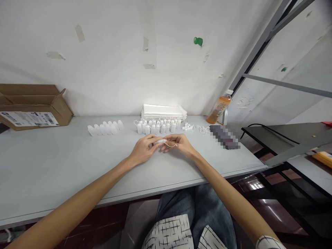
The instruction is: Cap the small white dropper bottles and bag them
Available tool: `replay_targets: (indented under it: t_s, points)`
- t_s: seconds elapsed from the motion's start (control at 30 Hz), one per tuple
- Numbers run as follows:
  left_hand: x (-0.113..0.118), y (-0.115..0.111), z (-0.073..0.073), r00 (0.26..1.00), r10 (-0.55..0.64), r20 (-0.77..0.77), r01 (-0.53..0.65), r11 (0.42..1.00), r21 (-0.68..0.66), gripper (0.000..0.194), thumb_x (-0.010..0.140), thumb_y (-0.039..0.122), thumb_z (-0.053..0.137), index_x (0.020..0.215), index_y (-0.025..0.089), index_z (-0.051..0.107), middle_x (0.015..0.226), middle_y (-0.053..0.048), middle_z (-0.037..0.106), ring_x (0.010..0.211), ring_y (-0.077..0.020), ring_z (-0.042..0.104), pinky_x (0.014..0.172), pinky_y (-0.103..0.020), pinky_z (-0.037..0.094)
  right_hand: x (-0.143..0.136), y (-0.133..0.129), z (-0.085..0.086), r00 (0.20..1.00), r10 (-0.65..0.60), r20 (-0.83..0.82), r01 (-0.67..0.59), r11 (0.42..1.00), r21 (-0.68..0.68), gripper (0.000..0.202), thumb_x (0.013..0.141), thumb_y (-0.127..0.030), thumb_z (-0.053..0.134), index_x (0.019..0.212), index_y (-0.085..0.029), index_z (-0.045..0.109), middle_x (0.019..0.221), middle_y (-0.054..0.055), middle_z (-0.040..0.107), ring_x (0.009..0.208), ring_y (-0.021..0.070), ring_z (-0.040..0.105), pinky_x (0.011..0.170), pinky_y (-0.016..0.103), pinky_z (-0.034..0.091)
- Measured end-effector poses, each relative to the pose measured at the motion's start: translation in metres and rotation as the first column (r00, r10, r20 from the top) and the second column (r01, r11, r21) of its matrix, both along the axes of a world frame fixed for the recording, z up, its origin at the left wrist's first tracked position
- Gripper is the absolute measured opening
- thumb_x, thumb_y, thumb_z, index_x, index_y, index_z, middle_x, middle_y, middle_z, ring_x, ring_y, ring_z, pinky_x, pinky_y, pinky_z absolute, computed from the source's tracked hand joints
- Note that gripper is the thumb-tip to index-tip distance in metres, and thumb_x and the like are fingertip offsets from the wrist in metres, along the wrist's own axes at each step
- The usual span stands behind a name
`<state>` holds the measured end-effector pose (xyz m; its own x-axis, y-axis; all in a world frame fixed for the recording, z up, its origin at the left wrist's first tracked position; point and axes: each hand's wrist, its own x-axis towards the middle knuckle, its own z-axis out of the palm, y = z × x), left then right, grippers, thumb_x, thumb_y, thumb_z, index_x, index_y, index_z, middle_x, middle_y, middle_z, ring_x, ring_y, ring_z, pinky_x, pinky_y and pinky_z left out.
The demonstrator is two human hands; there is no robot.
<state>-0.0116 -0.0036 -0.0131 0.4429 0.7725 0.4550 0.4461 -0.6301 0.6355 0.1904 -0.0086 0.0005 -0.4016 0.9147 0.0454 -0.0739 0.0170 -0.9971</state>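
My left hand [143,148] holds a small translucent plastic bottle [160,141] on its side, low over the table. At its neck end, my right hand [182,143] has its fingers closed, and a thin white cord [171,145] loops out there and hangs loose. Exactly what the right fingertips pinch is partly hidden. Beyond the hands stand rows of capped white bottles [153,129]. Small white caps [187,127] and a heap of white cord [204,130] lie to their right. Uncapped translucent bottles [105,128] are grouped on the left.
White flat packs [164,111] are stacked by the wall. An orange drink bottle [219,108] leans at the back right, near a pixelated dark object [225,137]. At the far left sits an open cardboard box [33,105]. The grey table's front edge [166,189] runs before my lap.
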Motion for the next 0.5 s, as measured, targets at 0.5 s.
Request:
replay_targets:
  t_s: [0.5]
  points:
    - [0.0022,-0.0079,0.0009,0.997,-0.081,0.003,0.076,0.953,0.292,0.029,0.095,0.022,0.049,0.118,0.019,0.066,0.092,-0.005,0.062,0.067,-0.0101,0.054,0.056,-0.021,0.043,0.0029,-0.0020,-0.0008,0.992,0.097,-0.085,-0.093,0.994,0.058,0.029,0.077,-0.036,0.076,0.091,-0.014,0.065,0.082,0.008,0.073,0.077,0.0226,0.073,0.075,0.041,0.060]
